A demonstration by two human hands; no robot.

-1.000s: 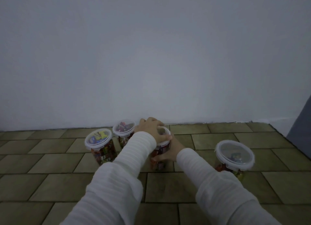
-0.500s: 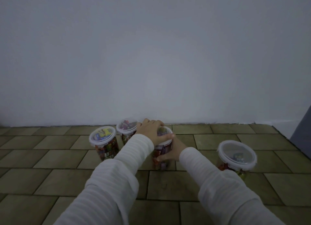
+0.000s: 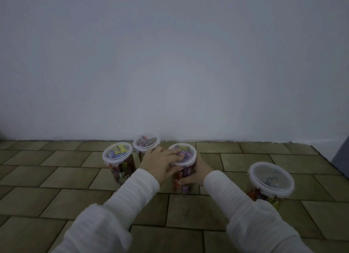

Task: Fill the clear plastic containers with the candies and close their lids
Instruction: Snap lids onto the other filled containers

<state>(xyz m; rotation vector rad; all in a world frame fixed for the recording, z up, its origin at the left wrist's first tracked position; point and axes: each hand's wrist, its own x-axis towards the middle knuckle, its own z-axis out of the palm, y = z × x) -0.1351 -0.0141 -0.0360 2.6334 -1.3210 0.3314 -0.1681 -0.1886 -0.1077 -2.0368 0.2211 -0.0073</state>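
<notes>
Third container [image 3: 182, 174] stands on the tiled floor [image 3: 75, 179] near the wall; right hand [image 3: 196, 172] grips its side, likely to steady it, while left hand [image 3: 160, 163] lays straight fingers on the lid [image 3: 186, 154], apparently pressing it closed.

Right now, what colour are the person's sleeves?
White, faintly ribbed sleeves, seen best in the head view.

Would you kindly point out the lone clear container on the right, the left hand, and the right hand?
Lone clear plastic container with lid [image 3: 271, 177]: head view, lid top.
Left hand [image 3: 160, 161]: head view, back of hand.
Right hand [image 3: 200, 170]: head view, back of hand.
</notes>
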